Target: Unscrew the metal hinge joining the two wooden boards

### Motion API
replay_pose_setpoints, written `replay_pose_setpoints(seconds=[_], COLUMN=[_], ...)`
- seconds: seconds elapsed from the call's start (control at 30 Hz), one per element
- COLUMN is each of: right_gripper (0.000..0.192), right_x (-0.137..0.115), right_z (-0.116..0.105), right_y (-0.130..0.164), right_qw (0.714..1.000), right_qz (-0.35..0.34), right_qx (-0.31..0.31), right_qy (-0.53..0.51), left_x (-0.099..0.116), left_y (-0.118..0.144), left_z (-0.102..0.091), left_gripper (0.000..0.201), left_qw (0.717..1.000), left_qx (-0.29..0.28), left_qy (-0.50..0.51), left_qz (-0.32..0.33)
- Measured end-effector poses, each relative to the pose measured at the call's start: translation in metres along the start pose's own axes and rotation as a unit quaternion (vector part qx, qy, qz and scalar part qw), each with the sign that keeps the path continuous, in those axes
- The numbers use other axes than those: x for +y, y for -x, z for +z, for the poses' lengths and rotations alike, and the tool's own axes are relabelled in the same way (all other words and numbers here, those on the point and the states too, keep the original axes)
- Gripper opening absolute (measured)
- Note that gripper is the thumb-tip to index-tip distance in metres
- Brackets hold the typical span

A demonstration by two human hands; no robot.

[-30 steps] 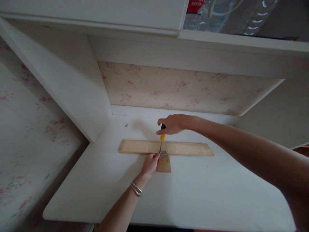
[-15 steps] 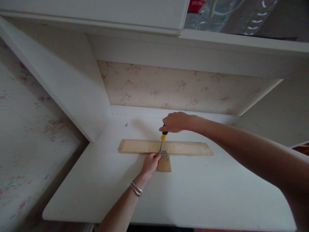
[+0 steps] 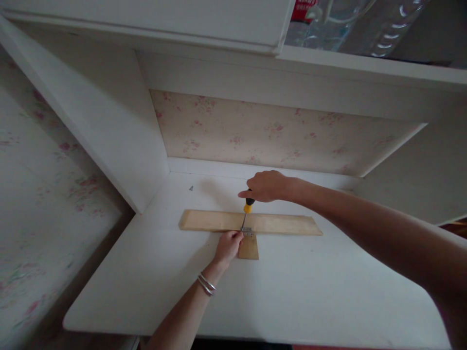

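My right hand (image 3: 268,186) is closed around the black and yellow handle of a screwdriver (image 3: 247,208). Its thin shaft slants down, and the tip meets the left end of a small metal hinge (image 3: 247,231). That hinge lies across the joint between a long wooden board (image 3: 284,223) and a short wooden board (image 3: 248,248), which together form a T. With fingers pinched together, my left hand (image 3: 229,245) touches the hinge's left end and the short board's edge. What sits between those fingertips is hidden. Two silver bangles circle the left wrist.
The boards lie on a white desktop (image 3: 314,287). A small dark metal piece (image 3: 191,188) rests behind them on the left. A white side panel (image 3: 105,126) rises at left, and an overhead shelf (image 3: 365,63) holds plastic bottles (image 3: 328,29).
My right hand has turned slightly on the screwdriver, its thumb stretching further left. The left hand and both boards stay where they were. The view has shifted a little.
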State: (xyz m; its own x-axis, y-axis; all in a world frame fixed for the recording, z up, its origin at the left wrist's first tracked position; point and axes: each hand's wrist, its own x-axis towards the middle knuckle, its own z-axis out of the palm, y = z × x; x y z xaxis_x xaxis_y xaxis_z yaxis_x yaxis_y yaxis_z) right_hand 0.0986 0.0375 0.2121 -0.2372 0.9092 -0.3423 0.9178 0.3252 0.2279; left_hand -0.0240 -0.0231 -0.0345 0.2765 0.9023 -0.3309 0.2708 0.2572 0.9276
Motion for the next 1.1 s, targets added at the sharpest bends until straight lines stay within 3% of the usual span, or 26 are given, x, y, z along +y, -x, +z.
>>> replay_pose_setpoints(seconds=[0.13,0.23,0.3,0.4,0.47,0.53,0.6,0.67,0.73,0.83,0.9,0.97,1.1], right_gripper=[0.035,0.033,0.044,0.057,0.062,0.054,0.037,0.040,0.051,0.059,0.065,0.058,0.029], right_x=[0.009,0.019,0.020,0.013,0.008,0.007,0.010,0.013,0.015,0.013,0.009,0.006,0.011], right_z=[0.000,0.003,0.006,0.007,0.005,0.002,-0.001,-0.001,-0.001,0.001,0.001,-0.001,-0.003], right_y=[-0.002,-0.003,-0.004,-0.008,-0.010,-0.010,-0.009,-0.008,-0.008,-0.010,-0.011,-0.009,-0.003], right_qw=[0.994,0.981,0.985,0.996,0.998,0.999,0.995,0.986,0.987,0.995,0.995,0.997,0.989], right_qz=[-0.108,-0.185,-0.155,-0.034,0.012,-0.014,-0.093,-0.156,-0.142,-0.022,0.021,-0.003,-0.143], right_qx=[0.000,0.015,0.013,-0.024,-0.039,-0.037,-0.023,-0.003,-0.001,-0.045,-0.073,-0.065,0.012], right_qy=[-0.028,-0.058,-0.079,-0.080,-0.046,-0.028,-0.039,-0.054,-0.074,-0.088,-0.068,-0.044,-0.019], left_x=[-0.002,-0.003,-0.004,-0.004,-0.004,-0.004,-0.005,-0.005,-0.005,-0.005,-0.005,-0.006,-0.007], left_y=[-0.001,-0.003,-0.003,-0.002,-0.001,-0.001,-0.001,-0.002,-0.002,-0.003,-0.003,-0.003,-0.004], left_z=[0.000,0.000,-0.001,-0.001,-0.001,-0.001,0.000,0.000,0.000,0.000,0.000,0.000,0.000], left_gripper=[0.033,0.034,0.035,0.035,0.035,0.035,0.035,0.035,0.035,0.035,0.035,0.036,0.036], left_qw=[1.000,1.000,1.000,1.000,1.000,1.000,1.000,1.000,1.000,1.000,1.000,1.000,1.000], left_qx=[0.003,0.003,0.004,0.005,0.006,0.006,0.005,0.005,0.006,0.007,0.006,0.004,0.003], left_qy=[-0.004,-0.007,-0.009,-0.011,-0.011,-0.009,-0.008,-0.007,-0.006,-0.008,-0.011,-0.012,-0.010], left_qz=[0.008,0.010,0.011,0.011,0.010,0.011,0.012,0.012,0.013,0.014,0.013,0.011,0.011])
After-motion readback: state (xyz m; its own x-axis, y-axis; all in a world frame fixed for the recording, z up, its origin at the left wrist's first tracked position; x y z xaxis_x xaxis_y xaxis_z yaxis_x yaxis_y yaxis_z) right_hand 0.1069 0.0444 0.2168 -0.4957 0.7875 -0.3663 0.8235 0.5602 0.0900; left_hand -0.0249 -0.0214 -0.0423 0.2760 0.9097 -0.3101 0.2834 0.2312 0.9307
